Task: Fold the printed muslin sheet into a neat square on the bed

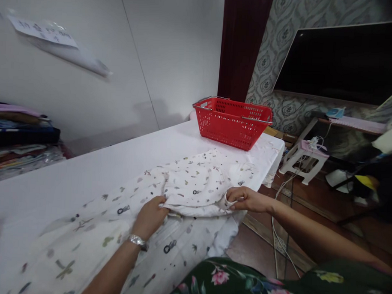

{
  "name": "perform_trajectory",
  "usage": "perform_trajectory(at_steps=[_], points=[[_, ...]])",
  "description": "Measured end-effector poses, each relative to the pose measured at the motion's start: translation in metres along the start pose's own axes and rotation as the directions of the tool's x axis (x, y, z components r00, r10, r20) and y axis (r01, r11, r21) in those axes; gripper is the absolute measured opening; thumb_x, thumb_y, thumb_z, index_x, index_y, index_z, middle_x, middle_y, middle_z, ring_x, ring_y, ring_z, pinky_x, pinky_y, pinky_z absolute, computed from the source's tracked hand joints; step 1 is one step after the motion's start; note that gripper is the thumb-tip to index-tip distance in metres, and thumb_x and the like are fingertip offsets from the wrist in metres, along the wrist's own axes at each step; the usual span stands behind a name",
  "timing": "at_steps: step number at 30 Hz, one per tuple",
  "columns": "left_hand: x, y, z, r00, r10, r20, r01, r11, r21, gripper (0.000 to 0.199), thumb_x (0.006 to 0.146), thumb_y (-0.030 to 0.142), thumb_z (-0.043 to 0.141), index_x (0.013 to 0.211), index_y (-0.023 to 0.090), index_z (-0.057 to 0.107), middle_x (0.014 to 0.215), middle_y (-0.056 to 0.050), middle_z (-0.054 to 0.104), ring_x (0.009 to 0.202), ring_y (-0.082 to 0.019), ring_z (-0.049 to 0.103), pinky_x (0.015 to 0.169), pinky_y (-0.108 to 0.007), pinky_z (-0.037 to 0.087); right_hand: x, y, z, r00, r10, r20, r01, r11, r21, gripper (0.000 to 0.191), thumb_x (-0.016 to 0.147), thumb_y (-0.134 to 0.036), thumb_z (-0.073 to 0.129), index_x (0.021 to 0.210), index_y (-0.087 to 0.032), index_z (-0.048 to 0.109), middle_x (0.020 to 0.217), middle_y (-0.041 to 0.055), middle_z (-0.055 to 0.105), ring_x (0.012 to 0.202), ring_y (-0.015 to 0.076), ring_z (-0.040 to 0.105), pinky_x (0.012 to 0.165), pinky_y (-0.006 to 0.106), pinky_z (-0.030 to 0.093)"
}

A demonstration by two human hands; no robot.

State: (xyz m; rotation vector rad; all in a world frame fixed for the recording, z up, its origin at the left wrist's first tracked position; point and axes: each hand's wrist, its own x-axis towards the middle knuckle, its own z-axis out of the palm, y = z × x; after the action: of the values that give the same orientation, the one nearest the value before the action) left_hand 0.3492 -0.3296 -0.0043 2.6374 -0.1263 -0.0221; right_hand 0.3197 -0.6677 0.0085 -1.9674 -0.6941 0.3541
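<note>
A white printed cloth with small dark, green and brown figures lies along the table and hangs over its front edge. My left hand, with a silver bracelet at the wrist, pinches a fold of it near the middle. To the right, my right hand has its fingers closed on a bunched edge of the same cloth. Between my hands the fabric runs in a loose, folded band.
A red plastic basket stands on the white-covered table at its far right end. Stacked fabrics are at the far left. Beyond the table are a white stool and cables on the floor.
</note>
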Motion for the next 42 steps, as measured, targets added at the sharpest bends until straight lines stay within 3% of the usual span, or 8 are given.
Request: perform_trajectory(at_steps=[6, 11, 15, 21, 25, 30, 36, 42], points=[[0.001, -0.002, 0.001, 1.0, 0.025, -0.005, -0.025, 1.0, 0.008, 0.016, 0.072, 0.025, 0.045, 0.079, 0.021, 0.058, 0.083, -0.002, 0.065, 0.073, -0.018, 0.057, 0.065, -0.027, 0.039, -0.013, 0.003, 0.004, 0.991, 0.102, -0.082, -0.094, 0.991, 0.096, 0.014, 0.071, -0.027, 0.062, 0.079, -0.017, 0.058, 0.076, -0.0014, 0.056, 0.075, 0.0133, 0.051, 0.072, 0.025, 0.041], [0.001, -0.002, 0.002, 1.0, 0.019, -0.003, -0.019, 0.999, 0.027, 0.014, 0.072, 0.026, 0.045, 0.076, 0.022, 0.057, 0.077, 0.0, 0.063, 0.069, -0.017, 0.056, 0.062, -0.026, 0.037, -0.015, 0.001, 0.021, 0.985, 0.148, 0.089, -0.158, 0.981, 0.114, 0.029, 0.074, -0.035, 0.062, 0.096, -0.018, 0.059, 0.088, -0.0001, 0.059, 0.079, 0.0143, 0.052, 0.07, 0.023, 0.041], [0.0, 0.001, 0.001, 1.0, 0.026, 0.002, -0.026, 0.999, 0.019, 0.014, 0.071, 0.027, 0.045, 0.075, 0.022, 0.057, 0.075, 0.0, 0.062, 0.067, -0.016, 0.055, 0.061, -0.026, 0.036, -0.013, 0.009, 0.033, 0.96, 0.267, -0.084, -0.272, 0.961, -0.052, 0.03, 0.077, -0.045, 0.058, 0.076, -0.015, 0.061, 0.064, -0.0028, 0.053, 0.061, 0.0109, 0.047, 0.057, 0.021, 0.038], [-0.002, 0.002, 0.0, 1.0, 0.02, 0.014, -0.02, 1.0, 0.013, 0.014, 0.069, 0.023, 0.042, 0.073, 0.022, 0.056, 0.072, 0.001, 0.061, 0.064, -0.016, 0.054, 0.059, -0.026, 0.034, -0.023, 0.003, 0.033, 0.995, 0.012, 0.098, -0.018, 0.998, 0.064, 0.02, 0.08, -0.032, 0.057, 0.091, -0.02, 0.069, 0.097, 0.0029, 0.061, 0.088, 0.0148, 0.056, 0.079, 0.025, 0.042], [-0.001, 0.001, 0.001, 1.0, 0.012, 0.02, -0.012, 1.0, 0.02, 0.014, 0.069, 0.023, 0.042, 0.073, 0.022, 0.055, 0.071, 0.0, 0.062, 0.064, -0.016, 0.055, 0.057, -0.026, 0.034, -0.029, 0.011, 0.022, 0.996, -0.005, 0.09, 0.0, 0.998, 0.057, 0.022, 0.079, -0.021, 0.055, 0.098, -0.02, 0.067, 0.102, 0.0042, 0.061, 0.093, 0.0151, 0.057, 0.083, 0.028, 0.043], [-0.001, 0.001, 0.001, 1.0, 0.01, 0.012, -0.01, 1.0, 0.013, 0.014, 0.068, 0.023, 0.043, 0.073, 0.022, 0.056, 0.07, 0.0, 0.062, 0.061, -0.017, 0.054, 0.057, -0.027, 0.035, -0.019, 0.035, 0.007, 0.965, -0.127, -0.231, 0.012, 0.897, -0.442, 0.027, 0.082, -0.014, 0.046, 0.101, -0.016, 0.064, 0.097, 0.009, 0.059, 0.091, 0.0182, 0.054, 0.081, 0.033, 0.043], [0.0, 0.002, 0.001, 1.0, 0.002, 0.008, -0.002, 1.0, 0.028, 0.014, 0.067, 0.024, 0.044, 0.073, 0.022, 0.057, 0.074, 0.0, 0.063, 0.069, -0.018, 0.056, 0.06, -0.027, 0.037, -0.003, 0.043, 0.001, 0.976, -0.21, -0.059, 0.09, 0.634, -0.768, 0.017, 0.083, -0.021, 0.051, 0.091, -0.021, 0.066, 0.097, 0.009, 0.056, 0.092, 0.0202, 0.049, 0.079, 0.033, 0.043], [0.0, 0.003, 0.002, 1.0, -0.006, 0.008, 0.006, 0.999, 0.037, 0.016, 0.066, 0.024, 0.044, 0.074, 0.023, 0.058, 0.078, 0.0, 0.064, 0.07, -0.018, 0.056, 0.061, -0.027, 0.037, -0.002, 0.043, 0.0, 0.974, -0.226, 0.032, 0.181, 0.681, -0.71, 0.034, 0.078, -0.012, 0.052, 0.111, -0.018, 0.058, 0.112, 0.0107, 0.055, 0.103, 0.0204, 0.048, 0.089, 0.035, 0.041]])
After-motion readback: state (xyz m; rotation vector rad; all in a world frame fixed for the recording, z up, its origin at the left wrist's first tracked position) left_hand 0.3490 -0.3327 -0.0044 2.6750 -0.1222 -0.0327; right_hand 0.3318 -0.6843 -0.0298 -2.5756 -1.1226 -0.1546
